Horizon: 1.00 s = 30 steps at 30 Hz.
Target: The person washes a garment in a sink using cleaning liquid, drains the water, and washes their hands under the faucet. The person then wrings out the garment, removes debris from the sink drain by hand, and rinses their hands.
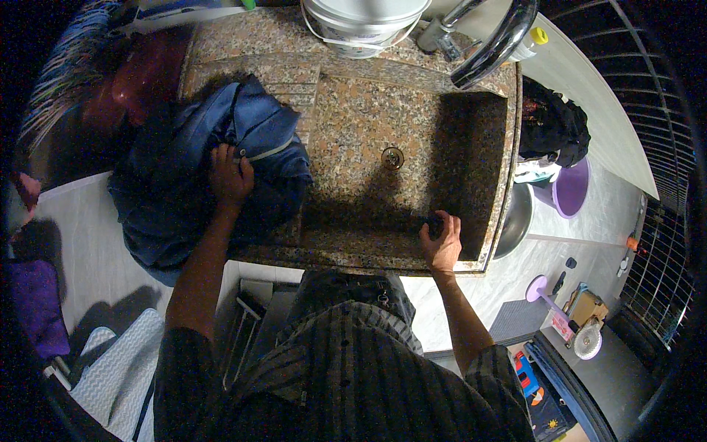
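Observation:
A bundled blue denim garment (pixel 184 169) lies on the ribbed left side of the speckled stone sink (pixel 353 125) and hangs over its front edge. My left hand (pixel 231 177) rests on the garment, fingers curled into the cloth beside a button and a light-edged band. Inside the basin, near its front right corner, my right hand (pixel 442 243) is bent with thumb and fingers curled around a small dark patch. Whether that is an object or shadow is too dark to tell. A round drain (pixel 392 158) sits in the basin floor.
A chrome faucet (pixel 501 44) arches over the basin's far right. Behind the sink stands a lidded white bucket (pixel 364 26). To the right are a metal bowl (pixel 515 221), a purple bucket (pixel 572 188) and dark cloth (pixel 552 121). A purple plunger (pixel 541 291) lies on the floor.

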Each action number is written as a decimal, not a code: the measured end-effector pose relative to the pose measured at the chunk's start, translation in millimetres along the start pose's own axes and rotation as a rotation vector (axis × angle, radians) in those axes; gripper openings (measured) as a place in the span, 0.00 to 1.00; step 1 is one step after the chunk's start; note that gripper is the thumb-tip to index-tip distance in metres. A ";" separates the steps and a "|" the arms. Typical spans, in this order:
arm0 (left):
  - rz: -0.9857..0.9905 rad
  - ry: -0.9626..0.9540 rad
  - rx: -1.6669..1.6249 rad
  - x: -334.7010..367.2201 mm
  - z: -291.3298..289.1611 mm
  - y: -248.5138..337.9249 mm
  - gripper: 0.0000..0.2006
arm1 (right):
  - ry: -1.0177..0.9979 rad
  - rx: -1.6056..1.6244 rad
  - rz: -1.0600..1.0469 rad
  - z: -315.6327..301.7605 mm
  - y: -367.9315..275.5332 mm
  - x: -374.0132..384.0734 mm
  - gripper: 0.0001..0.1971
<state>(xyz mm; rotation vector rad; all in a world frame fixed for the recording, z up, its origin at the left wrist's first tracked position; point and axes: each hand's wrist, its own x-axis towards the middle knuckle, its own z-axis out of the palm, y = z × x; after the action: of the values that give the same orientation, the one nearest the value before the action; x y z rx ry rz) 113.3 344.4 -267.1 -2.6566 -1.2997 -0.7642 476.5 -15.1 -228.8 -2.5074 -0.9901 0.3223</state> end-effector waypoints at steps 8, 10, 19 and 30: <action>0.036 0.038 0.009 0.6 -0.4 -1.1 0.20 | -0.014 0.028 0.009 1.8 -0.1 0.0 0.20; 0.039 0.039 -0.007 1.0 -1.3 -0.7 0.20 | 0.006 0.009 -0.031 3.2 0.7 0.1 0.20; 0.026 0.027 -0.009 1.6 1.2 -0.7 0.20 | 0.017 -0.012 -0.037 8.8 13.8 -1.0 0.20; -0.011 -0.023 0.040 -2.2 1.3 -3.8 0.22 | -0.028 -0.001 -0.003 -4.0 -6.7 3.4 0.19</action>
<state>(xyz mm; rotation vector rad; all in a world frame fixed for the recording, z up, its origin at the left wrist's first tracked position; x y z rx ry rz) 109.7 345.5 -269.8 -2.6369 -1.3216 -0.7031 476.4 -9.7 -222.4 -2.5087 -1.0047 0.3572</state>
